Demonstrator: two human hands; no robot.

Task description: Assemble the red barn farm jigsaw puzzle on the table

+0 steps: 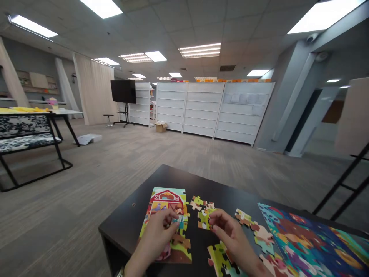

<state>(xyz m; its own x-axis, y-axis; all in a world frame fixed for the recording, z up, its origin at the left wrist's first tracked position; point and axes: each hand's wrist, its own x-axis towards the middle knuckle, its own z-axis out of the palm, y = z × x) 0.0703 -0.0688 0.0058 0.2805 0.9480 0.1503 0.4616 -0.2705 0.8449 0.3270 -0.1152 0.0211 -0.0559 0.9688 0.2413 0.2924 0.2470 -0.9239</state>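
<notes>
Left hand [161,232] pinches a small teal piece [179,220] at the right edge of the farm puzzle section [165,198], lower centre of frame on the dark table [135,219]; the section's long axis runs away from the body. Right hand [230,240], fingers curved and narrow, lies just right of the loose green pieces [205,220], probably touching them, though the view is poor. Left is nearer the section.
</notes>
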